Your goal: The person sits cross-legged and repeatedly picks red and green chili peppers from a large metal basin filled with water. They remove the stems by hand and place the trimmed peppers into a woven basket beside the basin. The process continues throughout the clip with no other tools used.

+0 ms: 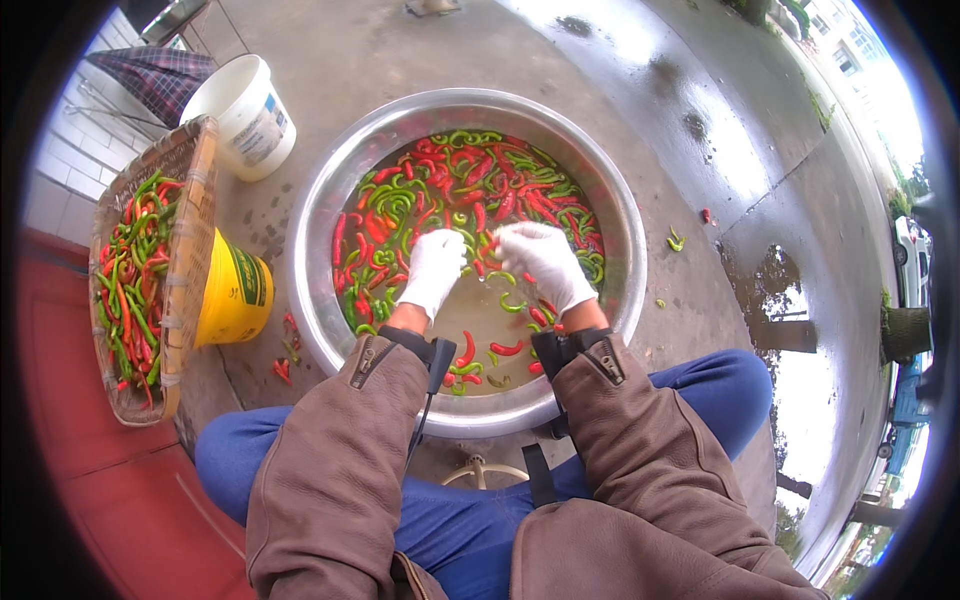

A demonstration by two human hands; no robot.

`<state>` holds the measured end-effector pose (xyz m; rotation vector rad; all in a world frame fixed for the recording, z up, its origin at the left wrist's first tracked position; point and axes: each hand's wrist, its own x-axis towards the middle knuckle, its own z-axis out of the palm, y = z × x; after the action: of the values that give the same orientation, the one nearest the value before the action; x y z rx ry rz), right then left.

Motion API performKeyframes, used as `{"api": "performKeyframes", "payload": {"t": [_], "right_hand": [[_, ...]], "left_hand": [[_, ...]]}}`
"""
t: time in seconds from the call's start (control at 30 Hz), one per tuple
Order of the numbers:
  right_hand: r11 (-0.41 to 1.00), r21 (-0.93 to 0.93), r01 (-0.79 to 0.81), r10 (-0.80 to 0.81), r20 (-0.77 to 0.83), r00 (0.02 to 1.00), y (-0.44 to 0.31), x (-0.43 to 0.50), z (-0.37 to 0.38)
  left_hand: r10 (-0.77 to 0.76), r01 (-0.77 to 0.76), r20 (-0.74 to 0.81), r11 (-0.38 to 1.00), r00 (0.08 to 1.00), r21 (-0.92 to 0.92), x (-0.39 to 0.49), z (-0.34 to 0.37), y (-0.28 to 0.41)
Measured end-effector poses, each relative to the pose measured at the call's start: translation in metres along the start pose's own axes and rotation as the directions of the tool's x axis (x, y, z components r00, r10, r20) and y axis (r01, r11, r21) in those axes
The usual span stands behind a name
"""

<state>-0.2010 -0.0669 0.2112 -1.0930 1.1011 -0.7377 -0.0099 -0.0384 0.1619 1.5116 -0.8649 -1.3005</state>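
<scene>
Red and green chili peppers (480,176) float in cloudy water inside a large round metal basin (313,300). Over the middle of the basin are both of my hands, in white gloves. My left hand (437,266) has its fingers bent over the peppers; whether they grip anything is hidden. To its right, my right hand (538,259) has its fingertips together by a small reddish pepper piece, and I cannot tell if it is held. Below the hands a few peppers, among them a curved red pepper (465,349), float in more open water.
At the left a woven bamboo basket (191,247) of peppers rests by a yellow bucket (236,289). A white bucket (247,120) stands behind it. Pepper pieces (281,369) lie on the concrete floor. My knees flank the basin's near side. Wet pavement (720,127) lies at the right.
</scene>
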Motion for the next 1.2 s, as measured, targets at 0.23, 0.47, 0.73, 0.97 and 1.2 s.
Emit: {"api": "performKeyframes", "payload": {"t": [0.23,0.47,0.73,0.97,1.2], "right_hand": [[0.952,-0.306,-0.032,0.029,-0.016,0.999,0.005,0.011,-0.001],[0.985,0.032,-0.172,0.172,-0.012,0.985,0.075,0.008,0.019],[0.81,-0.579,0.094,-0.352,-0.351,0.868,0.089,0.051,0.008],[0.683,-0.728,-0.059,-0.331,-0.381,0.863,0.126,0.102,-0.042],[0.59,-0.806,-0.051,-0.094,-0.132,0.987,0.152,0.09,-0.025]], "left_hand": [[0.292,-0.212,0.015,0.658,0.956,0.723,-0.001,-0.002,0.02],[0.101,-0.225,0.267,0.845,0.958,0.486,-0.014,0.011,-0.038],[0.15,-0.187,0.114,0.707,0.982,0.681,0.007,0.002,0.006],[0.29,-0.315,0.144,0.723,0.946,0.616,0.027,-0.033,0.085],[0.33,-0.216,0.023,0.562,0.944,0.798,0.04,-0.141,0.18]]}}
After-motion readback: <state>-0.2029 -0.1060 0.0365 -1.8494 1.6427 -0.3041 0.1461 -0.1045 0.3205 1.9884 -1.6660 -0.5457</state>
